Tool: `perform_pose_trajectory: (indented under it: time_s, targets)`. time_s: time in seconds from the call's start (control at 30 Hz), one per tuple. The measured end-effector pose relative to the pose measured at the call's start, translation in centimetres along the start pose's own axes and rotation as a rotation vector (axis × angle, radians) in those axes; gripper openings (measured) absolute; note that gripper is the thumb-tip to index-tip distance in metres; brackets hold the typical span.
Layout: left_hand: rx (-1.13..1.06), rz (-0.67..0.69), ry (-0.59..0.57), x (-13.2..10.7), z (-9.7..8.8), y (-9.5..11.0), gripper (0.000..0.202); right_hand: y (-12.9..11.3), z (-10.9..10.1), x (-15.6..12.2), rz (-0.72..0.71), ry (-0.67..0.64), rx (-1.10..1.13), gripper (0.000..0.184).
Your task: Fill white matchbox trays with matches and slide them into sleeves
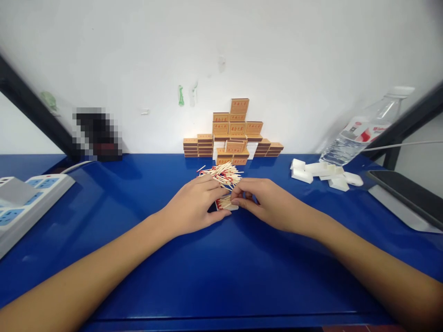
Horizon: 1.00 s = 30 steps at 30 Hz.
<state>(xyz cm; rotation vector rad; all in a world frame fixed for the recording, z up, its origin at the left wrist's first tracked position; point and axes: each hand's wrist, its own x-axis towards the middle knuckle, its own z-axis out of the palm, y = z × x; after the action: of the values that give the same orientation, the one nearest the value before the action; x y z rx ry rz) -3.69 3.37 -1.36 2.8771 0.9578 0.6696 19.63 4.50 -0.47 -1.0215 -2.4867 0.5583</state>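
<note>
A small white matchbox tray point(234, 207) holding red-tipped matches lies on the blue table. My left hand point(194, 203) curves round the tray's left side, thumb at the near edge and fingers at the far edge. With thumb and forefinger pinched together, my right hand point(258, 198) is at the tray's right end, on the matches point(224, 202); its fingertips partly hide them. Just beyond both hands is a loose heap of matches point(224, 173), heads pointing various ways. Behind the heap stand stacked orange-brown matchboxes point(237, 128) against the wall.
White empty-looking trays point(311, 168) lie loosely at the right, before a tilted clear water bottle point(360, 127). A dark phone-like slab point(408, 193) rests at the far right. At the left are a white power strip point(44, 198) and a blurred dark object point(98, 133).
</note>
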Motion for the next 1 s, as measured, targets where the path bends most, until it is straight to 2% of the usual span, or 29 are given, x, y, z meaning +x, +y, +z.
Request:
perform_pose_trajectory:
  time_s: [0.1,0.3,0.47,0.73,1.0]
  targets:
    - [-0.004,0.000,0.019,0.02,0.03,0.10,0.030,-0.09,0.35,-0.20,0.017,0.013,0.015,0.012]
    - [-0.003,0.020,0.061,-0.12,0.26,0.04,0.030,0.03,0.21,-0.23,-0.097,0.077,-0.014,0.013]
    - [0.016,0.045,0.116,-0.21,0.36,-0.08,0.038,0.21,0.20,-0.23,-0.119,0.037,-0.101,0.015]
    - [0.006,0.019,0.085,-0.35,0.42,-0.02,0.039,-0.14,-0.12,-0.19,-0.116,0.024,-0.131,0.014]
    - [-0.006,-0.003,0.067,-0.30,0.44,-0.02,0.038,-0.23,-0.23,-0.33,-0.042,0.019,-0.181,0.011]
